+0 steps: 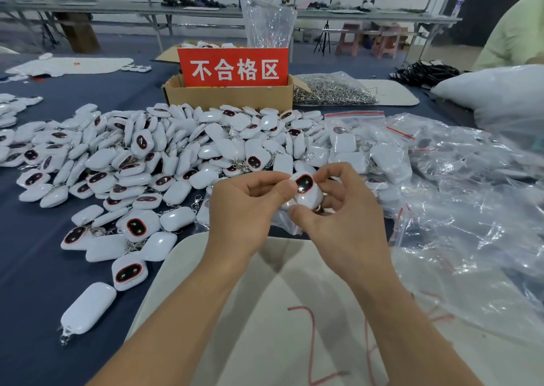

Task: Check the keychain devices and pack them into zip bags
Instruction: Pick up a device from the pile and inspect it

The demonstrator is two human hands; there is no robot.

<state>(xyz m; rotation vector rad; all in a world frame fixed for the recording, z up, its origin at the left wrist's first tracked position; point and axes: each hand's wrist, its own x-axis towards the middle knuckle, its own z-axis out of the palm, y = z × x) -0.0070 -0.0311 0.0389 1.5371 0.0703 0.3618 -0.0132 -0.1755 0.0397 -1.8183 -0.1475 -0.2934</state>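
Dark blue cloth is covering the long work table (35, 268), and a wide heap of white keychain devices (147, 156) is spreading across its left and middle, in front of a cardboard box (229, 95) carrying a red sign (232, 66). Near the middle, above a pale mat (265, 297), both hands are holding one device (306, 190) up. The left hand (247, 206) is pinching its left edge between thumb and fingers. The right hand (344, 218) is gripping it from the right, thumb underneath and fingers curling over the top. The device is facing up: a glossy white rounded shell with a dark oval window ringed in red, and a bit of metal ring is peeking out below. To me this is looking like the checking step, with packing not yet begun. The next move, I'd judge, is calling for one hand to free itself, fetch one of the red-striped zip bags (441, 156) lying to the right and open its mouth.
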